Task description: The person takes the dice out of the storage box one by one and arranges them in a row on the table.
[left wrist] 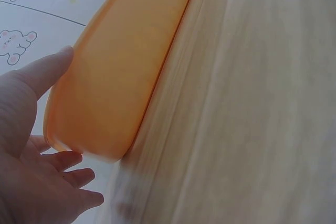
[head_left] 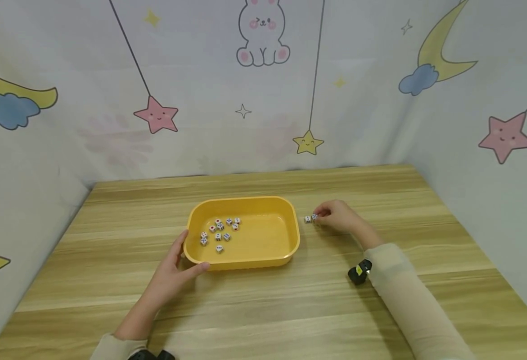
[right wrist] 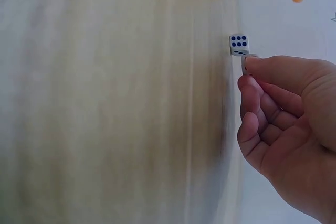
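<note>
My left hand holds the near left corner of a yellow plastic tray. Its thumb lies at the front rim and its fingers at the left end; in the left wrist view the lower fingers are spread beside the tray. Several white dice with red and blue pips lie in the left half of the tray. Right of the tray, my right hand pinches a die between thumb and fingertips, mostly covered in the right wrist view. A second die stands close by on the table.
The wood-grain table runs back to a white cloth wall printed with stars, moons and a rabbit. Cloth walls also stand at the left and right. A black wrist camera sits on the right forearm.
</note>
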The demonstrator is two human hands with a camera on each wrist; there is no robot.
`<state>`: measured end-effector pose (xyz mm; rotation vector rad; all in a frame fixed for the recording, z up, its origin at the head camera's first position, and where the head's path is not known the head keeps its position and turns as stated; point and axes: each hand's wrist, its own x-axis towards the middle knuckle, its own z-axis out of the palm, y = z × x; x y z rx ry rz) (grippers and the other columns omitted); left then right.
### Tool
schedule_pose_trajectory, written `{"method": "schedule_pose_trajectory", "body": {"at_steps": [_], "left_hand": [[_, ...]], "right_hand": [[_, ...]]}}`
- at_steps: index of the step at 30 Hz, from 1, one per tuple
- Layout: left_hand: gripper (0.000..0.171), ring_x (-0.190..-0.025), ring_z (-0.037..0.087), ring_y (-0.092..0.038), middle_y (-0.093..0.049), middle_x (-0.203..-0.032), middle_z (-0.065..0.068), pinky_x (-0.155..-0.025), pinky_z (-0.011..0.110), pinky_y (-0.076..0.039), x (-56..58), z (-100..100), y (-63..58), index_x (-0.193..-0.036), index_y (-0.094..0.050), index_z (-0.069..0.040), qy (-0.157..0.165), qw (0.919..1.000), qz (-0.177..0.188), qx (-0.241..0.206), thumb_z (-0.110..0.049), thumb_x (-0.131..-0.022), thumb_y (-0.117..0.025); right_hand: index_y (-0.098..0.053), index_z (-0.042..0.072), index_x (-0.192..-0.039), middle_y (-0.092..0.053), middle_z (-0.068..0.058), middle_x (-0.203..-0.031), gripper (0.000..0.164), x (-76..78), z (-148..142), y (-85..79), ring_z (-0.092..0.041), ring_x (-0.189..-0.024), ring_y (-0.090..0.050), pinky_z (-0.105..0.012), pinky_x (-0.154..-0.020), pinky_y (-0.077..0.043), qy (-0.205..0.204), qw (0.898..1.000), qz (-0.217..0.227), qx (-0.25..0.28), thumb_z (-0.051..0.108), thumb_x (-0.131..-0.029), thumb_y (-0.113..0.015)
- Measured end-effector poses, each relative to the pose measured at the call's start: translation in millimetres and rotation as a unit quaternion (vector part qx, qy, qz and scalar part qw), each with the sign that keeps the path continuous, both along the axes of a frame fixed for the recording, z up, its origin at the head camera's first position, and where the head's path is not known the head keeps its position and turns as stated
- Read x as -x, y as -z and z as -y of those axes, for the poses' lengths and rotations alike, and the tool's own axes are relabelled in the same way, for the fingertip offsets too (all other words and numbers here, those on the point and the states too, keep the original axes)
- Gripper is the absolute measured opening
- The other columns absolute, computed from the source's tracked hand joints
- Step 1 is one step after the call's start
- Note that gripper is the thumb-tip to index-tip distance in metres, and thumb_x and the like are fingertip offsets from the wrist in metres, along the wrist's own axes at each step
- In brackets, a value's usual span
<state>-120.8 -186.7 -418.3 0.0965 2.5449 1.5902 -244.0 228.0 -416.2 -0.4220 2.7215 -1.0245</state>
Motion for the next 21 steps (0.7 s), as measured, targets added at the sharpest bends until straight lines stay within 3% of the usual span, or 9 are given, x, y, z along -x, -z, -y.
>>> {"method": "schedule_pose_trajectory", "body": {"at_steps": [21], "left_hand": [[0.105, -0.146, 0.038, -0.011, -0.016, -0.159, 0.017, -0.116, 0.057, -0.013, -0.3, -0.3, 0.9, -0.155, -0.008, -0.009, 0.002, 1.0, -0.006, 0.005, -0.035, -0.082, -0.077]], "right_hand": [[-0.069, -0.005, -0.1, -0.067, -0.009, -0.087, 0.018, 0.6, 4.1, 2.3, -0.016, -0.079, -0.057, -0.026, -0.071, -0.047, 0.004, 1.0, 0.005, -0.012, 0.008, -0.087, -0.069]]}}
